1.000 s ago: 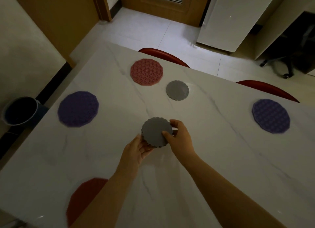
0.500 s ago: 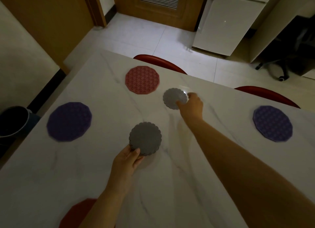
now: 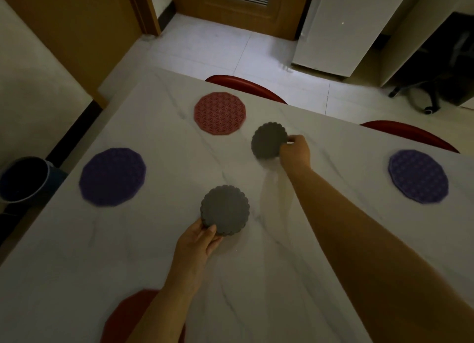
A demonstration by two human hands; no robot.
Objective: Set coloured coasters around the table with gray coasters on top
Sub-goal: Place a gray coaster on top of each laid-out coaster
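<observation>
My left hand [image 3: 197,242] grips a stack of gray scalloped coasters [image 3: 225,210] by its near edge, just above the white marble table [image 3: 256,278]. Farther out, my right hand [image 3: 295,151] pinches a single gray coaster [image 3: 268,140] by its right edge and tilts it up off the table. A pink coaster [image 3: 219,113] lies at the far side, a purple coaster [image 3: 112,176] at the left and another purple coaster [image 3: 418,176] at the right. A red coaster [image 3: 128,317] lies at the near edge, partly hidden by my left forearm.
Two red chair backs [image 3: 243,85] [image 3: 410,133] stand along the table's far edge. A dark bucket [image 3: 23,178] sits on the floor to the left. A white cabinet [image 3: 341,27] and a wooden door [image 3: 241,6] stand beyond.
My right hand let go of the stack, reached to the far gray coaster and lifted its edge. My left hand kept the stack and shifted slightly left.
</observation>
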